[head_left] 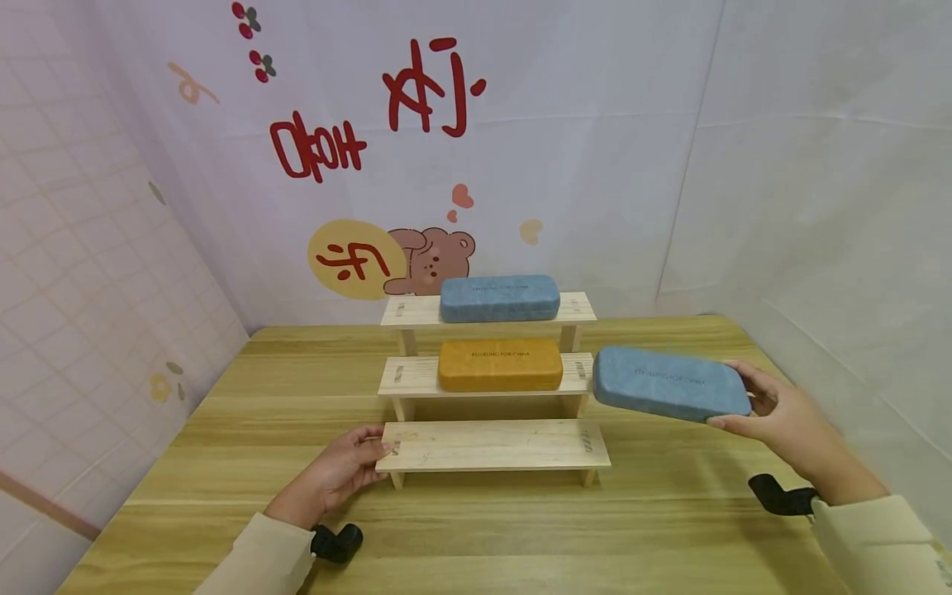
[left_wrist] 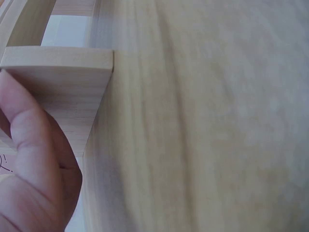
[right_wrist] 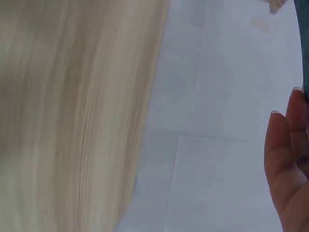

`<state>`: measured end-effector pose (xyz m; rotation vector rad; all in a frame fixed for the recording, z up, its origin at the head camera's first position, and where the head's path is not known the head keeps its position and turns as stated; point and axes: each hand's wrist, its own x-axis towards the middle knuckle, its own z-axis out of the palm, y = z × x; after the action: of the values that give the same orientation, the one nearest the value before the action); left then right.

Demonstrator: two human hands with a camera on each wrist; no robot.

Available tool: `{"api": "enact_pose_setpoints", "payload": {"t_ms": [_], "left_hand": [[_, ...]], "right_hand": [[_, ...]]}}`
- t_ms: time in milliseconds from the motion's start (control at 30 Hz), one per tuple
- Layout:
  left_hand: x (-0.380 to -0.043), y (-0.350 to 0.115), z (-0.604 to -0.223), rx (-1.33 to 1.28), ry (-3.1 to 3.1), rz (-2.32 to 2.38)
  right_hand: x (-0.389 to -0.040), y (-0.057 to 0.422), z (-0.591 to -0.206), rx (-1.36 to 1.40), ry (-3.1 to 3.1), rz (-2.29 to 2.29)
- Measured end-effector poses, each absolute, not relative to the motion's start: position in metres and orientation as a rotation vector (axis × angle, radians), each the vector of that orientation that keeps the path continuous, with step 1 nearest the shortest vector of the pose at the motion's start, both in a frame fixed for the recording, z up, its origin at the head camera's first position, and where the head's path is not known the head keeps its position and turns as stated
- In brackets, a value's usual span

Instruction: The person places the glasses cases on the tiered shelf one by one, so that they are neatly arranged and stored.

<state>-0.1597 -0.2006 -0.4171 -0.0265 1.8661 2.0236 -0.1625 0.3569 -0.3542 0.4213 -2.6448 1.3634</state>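
My right hand [head_left: 796,426] holds a blue glasses case [head_left: 669,384] by its right end, thumb below and fingers behind. The case is in the air beside the three-step wooden stand [head_left: 491,442], slightly tilted. A sliver of it shows at the right wrist view's edge, by the fingers [right_wrist: 277,150]. At the stand's lowest step, my left hand [head_left: 342,467] grips the left end; the left wrist view shows the hand [left_wrist: 36,164] against that end. Another blue glasses case [head_left: 500,299] lies on the top step. A yellow glasses case [head_left: 500,365] lies on the middle step.
The stand sits on a wooden table [head_left: 476,537]. A white printed cloth [head_left: 595,124] hangs behind it, and more pale cloth [head_left: 840,207] flanks the table. Black straps with mounts [head_left: 338,544] are on both wrists.
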Motion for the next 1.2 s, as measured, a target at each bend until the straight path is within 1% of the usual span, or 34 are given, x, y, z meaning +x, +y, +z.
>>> {"api": "enact_pose_setpoints", "payload": {"t_ms": [567, 967, 1200], "left_hand": [[-0.159, -0.2, -0.417, -0.035, 1.865, 2.028], [-0.158, -0.2, -0.417, -0.049, 1.872, 2.025], [-0.159, -0.2, -0.418, -0.043, 1.875, 2.022]], "right_hand": [[-0.147, 0.299, -0.364, 0.521, -2.58, 1.37], [-0.148, 0.259, -0.371, 0.5, -2.653, 1.431], [-0.151, 0.238, -0.379, 0.559, -2.646, 1.474]]}}
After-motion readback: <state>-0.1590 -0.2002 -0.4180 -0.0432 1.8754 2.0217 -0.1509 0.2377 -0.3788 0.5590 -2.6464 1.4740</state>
